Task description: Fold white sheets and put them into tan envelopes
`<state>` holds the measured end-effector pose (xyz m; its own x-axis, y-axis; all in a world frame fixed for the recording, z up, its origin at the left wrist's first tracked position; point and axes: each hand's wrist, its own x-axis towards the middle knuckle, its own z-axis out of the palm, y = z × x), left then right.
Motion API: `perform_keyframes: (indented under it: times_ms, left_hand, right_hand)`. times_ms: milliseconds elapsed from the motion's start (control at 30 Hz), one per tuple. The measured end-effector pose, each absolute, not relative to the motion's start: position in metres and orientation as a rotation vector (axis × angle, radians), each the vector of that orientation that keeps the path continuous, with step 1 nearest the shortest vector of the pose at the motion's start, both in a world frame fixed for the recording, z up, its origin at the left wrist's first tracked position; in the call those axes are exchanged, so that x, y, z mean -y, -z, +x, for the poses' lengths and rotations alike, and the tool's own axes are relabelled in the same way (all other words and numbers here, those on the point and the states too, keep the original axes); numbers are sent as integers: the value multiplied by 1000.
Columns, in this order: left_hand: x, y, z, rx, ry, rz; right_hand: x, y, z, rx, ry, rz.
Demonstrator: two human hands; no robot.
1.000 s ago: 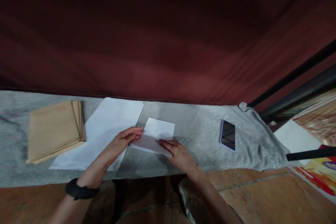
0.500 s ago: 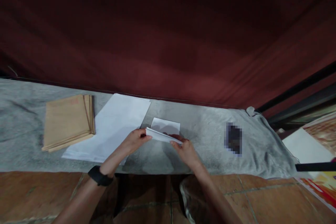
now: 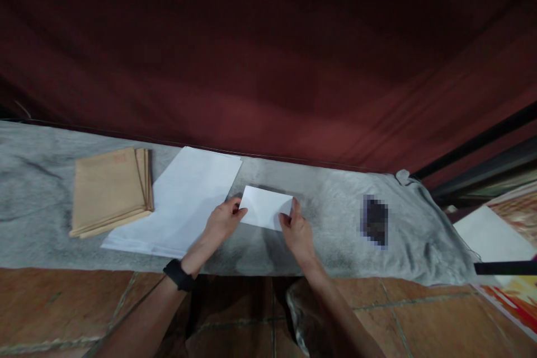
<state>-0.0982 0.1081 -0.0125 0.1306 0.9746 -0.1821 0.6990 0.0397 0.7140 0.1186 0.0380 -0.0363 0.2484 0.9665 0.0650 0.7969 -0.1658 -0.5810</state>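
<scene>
A small white folded paper (image 3: 267, 208) lies almost level over the grey cloth, its broad face up. My left hand (image 3: 223, 220) pinches its left edge between thumb and fingers. On the opposite side, my right hand (image 3: 297, 230) grips the right edge, thumb on top. Large white sheets (image 3: 188, 196) are spread just left of my left hand. Whether another paper lies beneath the held one cannot be seen.
Brown envelopes (image 3: 109, 187) are stacked at the left, partly beside the white sheets. A pixelated dark object (image 3: 375, 222) lies right on the grey cloth (image 3: 331, 207). Behind hangs a dark red curtain (image 3: 268, 78). Printed sheets and a black bar are at far right.
The paper between my hands has turned from tilted and narrow to flat, its broad face now showing. The small white paper seen behind it is no longer separately visible.
</scene>
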Motion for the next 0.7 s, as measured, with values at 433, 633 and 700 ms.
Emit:
perform_keyframes:
  times_ms: [433,633,700]
  left_hand:
    - [-90,9,-81,-1871,-344,2116]
    - [-82,40,-62,-1623,-625,2534]
    - [-79,53,-54,-1506,-556,2640]
  right_hand:
    - [-33,37,107,1756,-50,-2107]
    - [-44,43,85,1830,-213,-1759]
    - [-48,48,75,1877,-300,-1720]
